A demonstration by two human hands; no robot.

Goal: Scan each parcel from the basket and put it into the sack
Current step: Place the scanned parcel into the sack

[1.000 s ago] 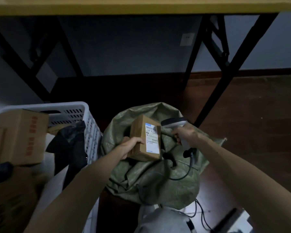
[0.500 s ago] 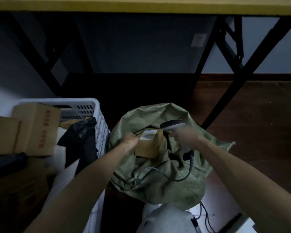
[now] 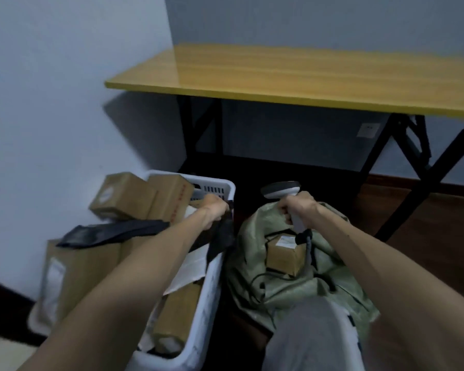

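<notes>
A small brown parcel (image 3: 284, 257) with a white label lies inside the open green sack (image 3: 252, 236) on the floor. Just above the sack's mouth my right hand (image 3: 300, 207) grips the handle of the grey barcode scanner (image 3: 280, 190); its cable (image 3: 309, 254) hangs down past the parcel. My left hand (image 3: 214, 207) is over the far end of the white basket (image 3: 212, 285), its fingers curled on a black plastic parcel (image 3: 221, 236) draped by the rim. Several cardboard parcels (image 3: 172, 199) fill the basket.
A second black plastic bag (image 3: 110, 232) lies across a large cardboard box (image 3: 78, 274) on the left. A yellow folding table (image 3: 306, 76) with black legs stands behind. The wall is close on the left. My grey-clad knee (image 3: 311, 336) is at the bottom.
My left hand let the small parcel go into the sack and swung left to the basket. The view tilted up. My right hand kept the scanner above the sack.
</notes>
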